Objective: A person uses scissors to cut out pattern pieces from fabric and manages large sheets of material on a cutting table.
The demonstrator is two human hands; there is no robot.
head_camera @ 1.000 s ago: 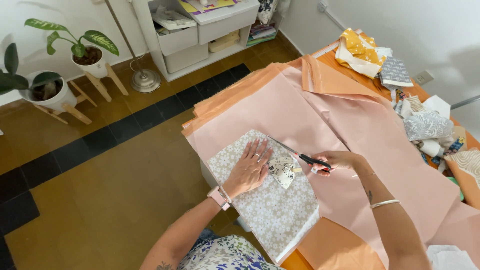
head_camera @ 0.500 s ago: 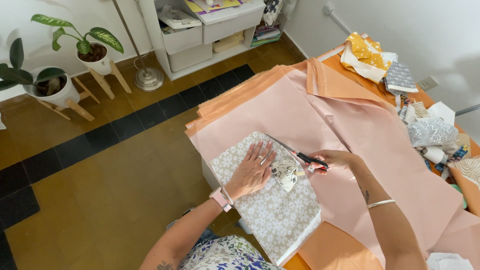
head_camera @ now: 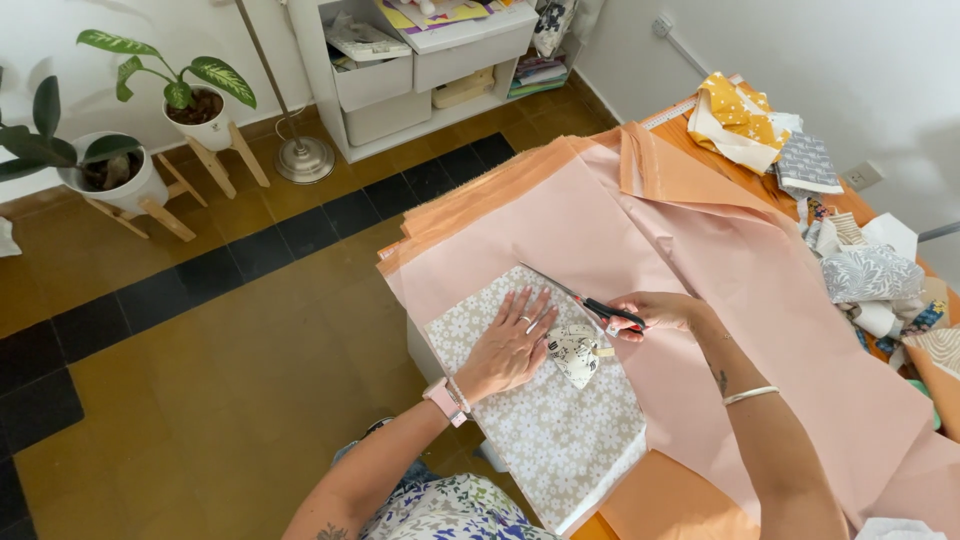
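My left hand [head_camera: 510, 345] lies flat, fingers spread, on a beige fabric with white flowers [head_camera: 545, 420] at the table's near left corner. My right hand [head_camera: 660, 312] grips black-handled scissors [head_camera: 585, 300], whose blades point up-left over the floral piece's upper edge. A small white patterned pouch-like thing [head_camera: 578, 353] sits on the floral fabric between the two hands. Under all this spreads a large pale pink fabric [head_camera: 700, 290] over an orange layer [head_camera: 660, 170].
A heap of folded patterned fabrics [head_camera: 860, 270] and a yellow and white cloth [head_camera: 735, 120] lie at the table's far right. On the floor to the left stand potted plants [head_camera: 190, 95] on wooden stands, a lamp base [head_camera: 302, 158] and a white shelf unit [head_camera: 430, 60].
The hands stay nearly in place on the floral fabric. The scissors have shifted slightly along its upper edge.
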